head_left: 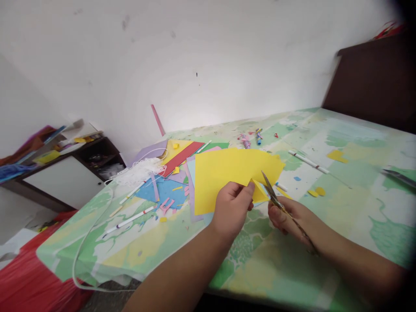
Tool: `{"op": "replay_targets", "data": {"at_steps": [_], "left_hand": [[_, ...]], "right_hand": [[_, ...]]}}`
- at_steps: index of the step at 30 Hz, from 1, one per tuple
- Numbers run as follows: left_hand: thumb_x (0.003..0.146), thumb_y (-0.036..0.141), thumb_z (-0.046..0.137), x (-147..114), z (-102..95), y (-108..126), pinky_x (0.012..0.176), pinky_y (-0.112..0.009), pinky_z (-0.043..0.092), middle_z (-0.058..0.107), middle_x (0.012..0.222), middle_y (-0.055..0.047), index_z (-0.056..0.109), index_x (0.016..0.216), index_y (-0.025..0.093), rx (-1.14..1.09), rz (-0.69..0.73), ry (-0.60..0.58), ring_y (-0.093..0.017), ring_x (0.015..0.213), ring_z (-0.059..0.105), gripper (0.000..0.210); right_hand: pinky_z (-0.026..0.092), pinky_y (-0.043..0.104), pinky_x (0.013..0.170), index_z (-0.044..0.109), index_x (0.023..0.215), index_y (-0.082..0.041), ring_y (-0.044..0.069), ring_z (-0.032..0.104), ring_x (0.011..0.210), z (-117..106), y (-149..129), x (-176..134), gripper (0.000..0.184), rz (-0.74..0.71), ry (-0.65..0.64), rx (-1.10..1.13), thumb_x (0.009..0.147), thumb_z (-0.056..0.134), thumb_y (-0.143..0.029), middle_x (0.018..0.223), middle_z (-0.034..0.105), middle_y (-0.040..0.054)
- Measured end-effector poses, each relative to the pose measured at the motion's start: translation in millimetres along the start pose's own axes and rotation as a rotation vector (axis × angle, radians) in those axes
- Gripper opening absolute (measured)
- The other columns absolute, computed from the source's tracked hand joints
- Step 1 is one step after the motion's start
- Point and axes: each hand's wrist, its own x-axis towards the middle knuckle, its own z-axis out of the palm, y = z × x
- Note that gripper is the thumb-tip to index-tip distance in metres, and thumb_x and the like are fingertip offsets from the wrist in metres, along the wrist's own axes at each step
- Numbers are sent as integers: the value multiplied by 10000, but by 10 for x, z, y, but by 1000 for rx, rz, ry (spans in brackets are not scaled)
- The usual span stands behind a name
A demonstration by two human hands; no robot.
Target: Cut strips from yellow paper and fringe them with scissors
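Note:
My left hand (234,206) pinches a folded edge of a yellow sheet of paper (224,167) between thumb and fingers. Wrapped round a pair of scissors (276,201), my right hand (289,214) is just right of it. The scissor blades point up and to the left, close beside the paper's folded flap, and I cannot tell whether they touch it. Under the yellow sheet, lilac and light blue sheets (191,190) stick out on the left. The scissors' handles are partly hidden by my right fingers.
White string (139,171) lies tangled at left, near a red strip (182,159) and blue paper (162,193). Capped markers (308,161) and yellow scraps (337,156) are scattered about. A dark blade-like object (399,177) rests at right. A wall (195,65) stands behind the table.

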Motion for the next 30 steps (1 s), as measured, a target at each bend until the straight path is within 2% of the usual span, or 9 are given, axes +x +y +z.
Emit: {"op": "replay_targets", "data": {"at_steps": [6, 11, 13, 15, 18, 21, 24, 27, 30], "left_hand": [[712, 384, 582, 32, 15, -44, 475, -217, 358, 467, 471, 51, 496, 593, 159, -139, -15, -14, -63, 433, 437, 269], [695, 323, 585, 86, -10, -74, 528, -231, 395, 529, 577, 26, 533, 634, 152, -256, 9, 22, -81, 522, 491, 189], [686, 278, 569, 107, -37, -65, 542, -224, 386, 546, 597, 16, 535, 618, 150, -282, 25, 62, -83, 549, 498, 149], [675, 235, 536, 121, -64, -49, 544, -221, 379, 567, 612, 4, 540, 598, 150, -287, 20, 51, -89, 565, 509, 115], [650, 186, 474, 120, -76, -36, 540, -231, 389, 566, 564, -7, 546, 543, 152, -251, -32, -138, -108, 553, 522, 133], [618, 159, 480, 98, -52, -60, 485, -217, 346, 533, 471, -9, 544, 462, 140, -163, -78, -313, -93, 474, 469, 169], [600, 152, 506, 74, -24, -99, 459, -205, 307, 513, 439, 6, 552, 445, 136, -119, -80, -376, -77, 446, 432, 163], [582, 165, 512, 55, -12, -110, 502, -214, 352, 542, 478, 8, 579, 492, 138, -180, -128, -424, -91, 474, 472, 116], [553, 182, 529, 35, -16, -102, 556, -251, 400, 574, 521, 0, 623, 588, 134, -270, -184, -455, -119, 502, 514, 111]], "right_hand": [[397, 273, 570, 468, 683, -186, 119, 462, 573, -25, 0, 9, 488, -48, -117, 236, 782, 328, -643, 638, 473, -1], [428, 285, 543, 489, 670, -177, 133, 529, 568, -51, 15, 70, 523, 113, -107, 548, 717, 393, -689, 674, 589, 47], [448, 284, 559, 501, 652, -176, 142, 567, 595, -110, 10, 136, 486, 210, -16, 678, 721, 439, -653, 698, 625, 63], [475, 294, 631, 512, 636, -183, 154, 607, 651, -190, -11, 208, 419, 291, 158, 823, 754, 459, -582, 701, 647, 67], [474, 301, 764, 510, 611, -202, 164, 629, 777, -278, -40, 274, 329, 270, 269, 984, 779, 485, -485, 739, 674, 70], [482, 247, 701, 572, 659, -199, 140, 621, 751, -255, -38, 268, 183, 245, 147, 983, 738, 596, -362, 767, 679, 56], [458, 199, 556, 606, 654, -172, 105, 585, 600, -148, -41, 223, 111, 277, 5, 903, 672, 680, -253, 644, 645, 23], [430, 201, 487, 600, 618, -160, 101, 553, 514, -65, -75, 180, 164, 258, -112, 862, 674, 674, -295, 555, 611, 7], [465, 247, 558, 623, 680, -161, 139, 591, 563, -47, -110, 151, 172, 299, -175, 967, 699, 624, -332, 602, 642, 27]]}}
